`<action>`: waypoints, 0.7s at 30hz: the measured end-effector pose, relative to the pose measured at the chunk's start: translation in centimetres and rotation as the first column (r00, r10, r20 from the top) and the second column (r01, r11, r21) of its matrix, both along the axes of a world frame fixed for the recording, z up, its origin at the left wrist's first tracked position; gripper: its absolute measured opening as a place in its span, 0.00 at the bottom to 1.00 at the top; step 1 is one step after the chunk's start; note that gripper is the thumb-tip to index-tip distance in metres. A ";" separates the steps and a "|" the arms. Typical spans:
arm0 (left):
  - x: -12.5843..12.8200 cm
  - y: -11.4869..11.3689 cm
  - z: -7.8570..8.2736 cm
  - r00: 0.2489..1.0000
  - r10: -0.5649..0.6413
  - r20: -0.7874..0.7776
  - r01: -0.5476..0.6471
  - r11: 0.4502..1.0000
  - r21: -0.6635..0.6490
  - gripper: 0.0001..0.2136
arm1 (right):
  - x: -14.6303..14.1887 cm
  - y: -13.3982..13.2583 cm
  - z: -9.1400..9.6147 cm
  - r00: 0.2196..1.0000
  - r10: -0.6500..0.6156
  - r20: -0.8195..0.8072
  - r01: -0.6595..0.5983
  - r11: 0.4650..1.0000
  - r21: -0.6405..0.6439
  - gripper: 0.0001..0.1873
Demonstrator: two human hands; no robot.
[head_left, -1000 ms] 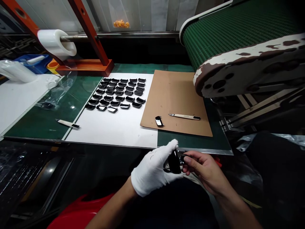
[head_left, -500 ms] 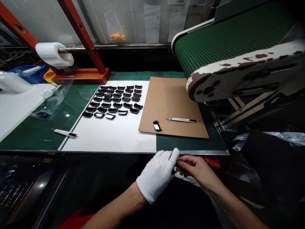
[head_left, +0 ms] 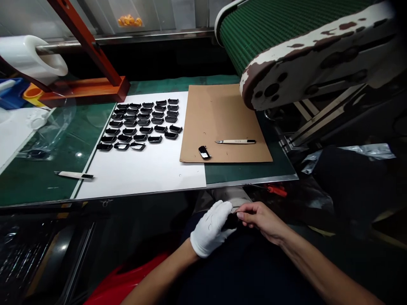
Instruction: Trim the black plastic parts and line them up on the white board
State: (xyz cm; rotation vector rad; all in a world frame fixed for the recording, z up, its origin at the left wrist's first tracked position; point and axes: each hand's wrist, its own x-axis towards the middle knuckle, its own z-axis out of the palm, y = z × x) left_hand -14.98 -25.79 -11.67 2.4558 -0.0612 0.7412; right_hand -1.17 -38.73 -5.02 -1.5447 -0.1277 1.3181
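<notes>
Near the table (head_left: 248, 173), our gloved left hand (head_left: 211, 228) holds a black part (head_left: 233, 221), and our bare right hand (head_left: 265, 222) pinches its edge.

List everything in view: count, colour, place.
table: one, green, centre
paper: one, white, on table
cardboard: one, brown, on table
parts: about thirty, black, paper and cardboard
knives: two, pale, cardboard and table's left
rack: one, reddish, back left
roll: one, whitish, on rack
tubs: two, blue, yellow, left
conveyor: one, green, right
bits: several, orange, back
tool: one, red, table edge
held piece: one, dark, front
left hand: one, white-gloved, front
right hand: one, bare, front
</notes>
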 end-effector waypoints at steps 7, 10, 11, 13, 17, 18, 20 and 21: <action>-0.3 -0.3 2.4 0.984 -0.141 0.110 0.146 0.989 -0.035 0.37 | -0.2 0.2 -1.6 0.944 0.233 -0.233 -0.198 0.966 0.165 0.26; -0.2 -0.2 4.0 0.975 -0.172 0.138 0.179 0.983 -0.033 0.38 | -0.6 0.7 -2.3 0.926 0.310 -0.217 -0.272 0.944 0.187 0.34; -0.2 0.0 4.4 0.979 -0.155 0.134 0.161 0.986 -0.037 0.37 | -0.6 0.9 -2.3 0.933 0.311 -0.184 -0.279 0.944 0.178 0.35; -0.1 0.7 4.8 0.993 -0.095 0.064 0.097 0.995 -0.022 0.34 | -0.1 1.2 -1.8 0.954 0.290 -0.078 -0.278 0.951 0.135 0.34; 0.5 1.9 4.0 0.986 0.023 -0.164 -0.004 0.993 0.119 0.25 | 0.4 1.9 0.3 0.927 0.273 0.259 -0.265 0.962 -0.066 0.22; 0.7 1.9 3.6 0.981 0.042 -0.190 -0.015 0.990 0.141 0.24 | 0.1 2.2 0.8 0.889 0.276 0.365 -0.243 0.961 -0.135 0.18; 1.0 1.7 2.8 0.974 0.070 -0.215 -0.035 0.987 0.160 0.24 | -1.2 2.9 1.7 0.771 0.288 0.568 -0.161 0.951 -0.263 0.13; 1.2 1.6 2.5 0.971 0.080 -0.226 -0.042 0.985 0.168 0.24 | -2.0 3.3 2.1 0.701 0.299 0.648 -0.114 0.943 -0.313 0.11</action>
